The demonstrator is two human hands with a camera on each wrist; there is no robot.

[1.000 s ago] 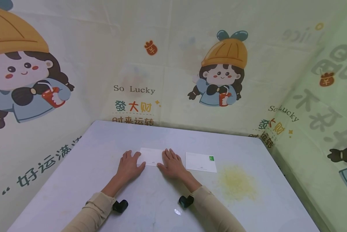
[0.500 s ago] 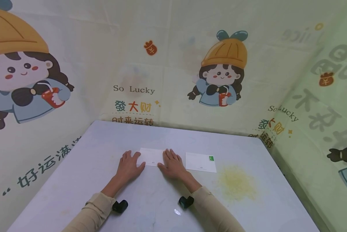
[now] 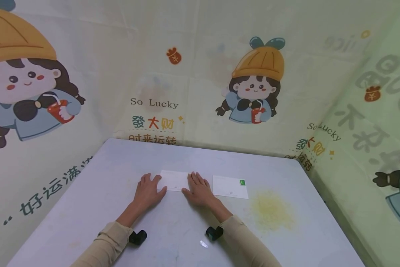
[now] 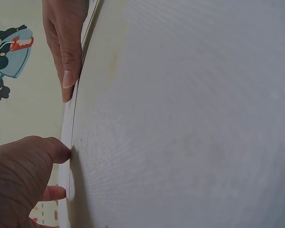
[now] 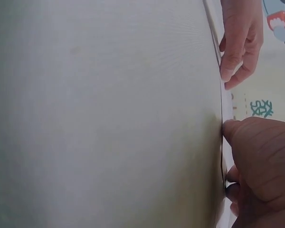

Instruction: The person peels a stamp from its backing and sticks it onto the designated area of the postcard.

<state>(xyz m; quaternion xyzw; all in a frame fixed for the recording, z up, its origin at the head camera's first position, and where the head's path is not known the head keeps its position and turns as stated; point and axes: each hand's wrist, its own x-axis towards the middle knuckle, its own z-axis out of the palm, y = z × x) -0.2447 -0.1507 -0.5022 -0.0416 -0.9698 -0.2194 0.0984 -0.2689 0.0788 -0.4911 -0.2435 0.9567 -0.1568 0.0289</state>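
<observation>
A white envelope [image 3: 174, 180] with a small dark print near its lower edge lies flat on the table. At its left end rests my left hand [image 3: 148, 191], thumb and fingers spread and fingertips at the edge. My right hand [image 3: 200, 190] lies over its right end with fingers extended, hiding that corner. Seen low in the left wrist view, the left thumb [image 4: 60, 149] touches close to the envelope's near edge. The right wrist view likewise has the right thumb [image 5: 230, 129] at that edge.
To the right of the right hand lies a second white envelope [image 3: 230, 187] with a green stamp [image 3: 242, 182]. A yellow stain [image 3: 272, 210] marks the white table [image 3: 120, 163]. A small shiny clear piece [image 3: 204, 243] sits near the right wrist. Printed cloth [image 3: 200, 92] hangs behind.
The head view shifts very slightly. Both hands stay in place at the ends of the envelope, and both envelopes keep their places.
</observation>
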